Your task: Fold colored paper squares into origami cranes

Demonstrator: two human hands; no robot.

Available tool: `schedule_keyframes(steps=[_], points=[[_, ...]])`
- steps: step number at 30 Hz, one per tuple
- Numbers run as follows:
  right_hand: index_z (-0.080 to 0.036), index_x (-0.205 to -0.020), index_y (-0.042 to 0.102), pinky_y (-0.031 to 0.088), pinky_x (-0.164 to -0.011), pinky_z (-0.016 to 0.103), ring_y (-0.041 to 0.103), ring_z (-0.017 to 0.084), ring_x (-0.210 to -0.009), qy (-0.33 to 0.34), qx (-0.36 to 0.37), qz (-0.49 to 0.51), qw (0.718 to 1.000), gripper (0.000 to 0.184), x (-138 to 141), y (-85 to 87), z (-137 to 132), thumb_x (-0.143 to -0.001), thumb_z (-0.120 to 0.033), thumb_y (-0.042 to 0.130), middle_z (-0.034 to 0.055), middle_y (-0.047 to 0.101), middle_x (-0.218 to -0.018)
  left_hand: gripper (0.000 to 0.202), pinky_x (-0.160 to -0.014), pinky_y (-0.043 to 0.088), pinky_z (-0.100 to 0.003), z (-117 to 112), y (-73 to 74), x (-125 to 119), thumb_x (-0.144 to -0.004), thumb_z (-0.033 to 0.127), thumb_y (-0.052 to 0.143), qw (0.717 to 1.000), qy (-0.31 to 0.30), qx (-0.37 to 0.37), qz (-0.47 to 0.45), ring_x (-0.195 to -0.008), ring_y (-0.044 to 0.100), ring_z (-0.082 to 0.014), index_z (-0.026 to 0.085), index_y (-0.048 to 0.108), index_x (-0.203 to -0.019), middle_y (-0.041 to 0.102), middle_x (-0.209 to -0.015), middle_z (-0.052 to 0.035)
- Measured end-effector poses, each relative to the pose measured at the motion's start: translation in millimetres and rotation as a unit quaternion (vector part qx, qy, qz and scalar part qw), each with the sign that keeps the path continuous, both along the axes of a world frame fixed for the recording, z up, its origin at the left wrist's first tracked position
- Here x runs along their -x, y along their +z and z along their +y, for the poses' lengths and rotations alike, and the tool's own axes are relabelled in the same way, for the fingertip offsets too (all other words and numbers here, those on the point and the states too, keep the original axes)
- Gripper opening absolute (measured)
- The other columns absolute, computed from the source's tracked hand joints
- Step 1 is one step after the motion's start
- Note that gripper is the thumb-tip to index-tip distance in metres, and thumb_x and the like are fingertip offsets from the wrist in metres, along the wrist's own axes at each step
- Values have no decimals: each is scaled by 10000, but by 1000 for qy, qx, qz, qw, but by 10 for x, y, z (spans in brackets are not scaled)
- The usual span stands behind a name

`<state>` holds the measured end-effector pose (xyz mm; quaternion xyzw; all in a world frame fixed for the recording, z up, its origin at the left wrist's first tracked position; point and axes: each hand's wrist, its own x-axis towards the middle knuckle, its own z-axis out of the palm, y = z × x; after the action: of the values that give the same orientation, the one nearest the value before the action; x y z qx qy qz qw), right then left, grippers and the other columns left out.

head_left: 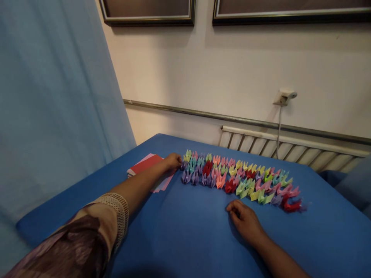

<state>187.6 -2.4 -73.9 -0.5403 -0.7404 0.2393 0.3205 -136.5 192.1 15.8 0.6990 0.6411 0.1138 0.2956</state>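
Note:
Rows of small folded paper cranes (222, 179) in many colours stand close together on a blue-covered table. At the left end of the middle row, my left hand (173, 160) is closed, its fingertips pinching a purple paper crane (183, 165) that they partly hide. Under my left forearm lies a stack of coloured paper sheets (145, 164), red on top with pink and white edges showing. My right hand (244, 217) rests on the table in front of the cranes, fingers curled in, with nothing visible in them.
The blue table (185, 239) reaches towards a wall with a metal rail (203, 113) and a white radiator (261, 144). A cord (279, 131) hangs from a wall socket (284, 97). A light blue curtain (55, 96) borders the left side.

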Motion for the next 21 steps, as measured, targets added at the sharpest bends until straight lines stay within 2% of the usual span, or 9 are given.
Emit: schedule_keyframes(steps=[4, 7, 13, 17, 19, 21], points=[[-219, -864, 593, 466, -715, 305, 601, 183, -761, 0, -4, 5, 1000, 193, 14, 16, -15, -812, -154, 419, 23, 603, -824, 352, -848, 535, -428, -36, -1, -49, -912, 335, 582, 1000, -6, -6, 19, -1029, 604, -237, 152, 562, -1211, 581, -1221, -96], [-223, -859, 595, 469, -701, 301, 603, 184, -748, -2, -6, 7, 1000, 186, -2, 2, -2, -810, -158, 427, 21, 607, -813, 350, -848, 535, -427, -36, 53, -62, -911, 336, 582, 999, -8, -25, 30, -1030, 604, -239, 152, 564, -1209, 581, -1221, -94], [-226, -834, 600, 471, -702, 301, 612, 182, -725, 0, -16, 1, 1000, 178, -38, -38, 18, -806, -172, 432, 18, 621, -806, 342, -858, 532, -432, -32, 347, 106, -920, 333, 571, 995, -6, -72, 69, -1029, 605, -229, 158, 557, -1213, 582, -1215, -99], [-222, -848, 606, 467, -694, 296, 607, 179, -730, 1, -14, -4, 1000, 183, -39, -29, 10, -805, -176, 434, 19, 621, -816, 320, -863, 525, -423, -203, 509, 352, -914, 337, 578, 989, 5, -98, 112, -1026, 604, -230, 155, 579, -1178, 596, -1193, -92], [-222, -843, 608, 464, -686, 292, 603, 178, -727, 0, -12, -6, 1000, 179, -42, -26, 11, -806, -183, 437, 16, 618, -808, 279, -877, 477, -335, -341, 523, 473, -799, 327, 693, 985, 20, -103, 138, -1022, 603, -251, 161, 649, -1018, 664, -1061, -80], [-222, -834, 609, 462, -687, 291, 601, 176, -723, 0, -9, -9, 1000, 178, -47, -28, 14, -807, -189, 437, 14, 615, -805, 349, -817, 459, -315, -482, 488, 570, -670, 370, 766, 982, 36, -95, 161, -978, 614, -279, 165, 664, -933, 692, -974, -87]])
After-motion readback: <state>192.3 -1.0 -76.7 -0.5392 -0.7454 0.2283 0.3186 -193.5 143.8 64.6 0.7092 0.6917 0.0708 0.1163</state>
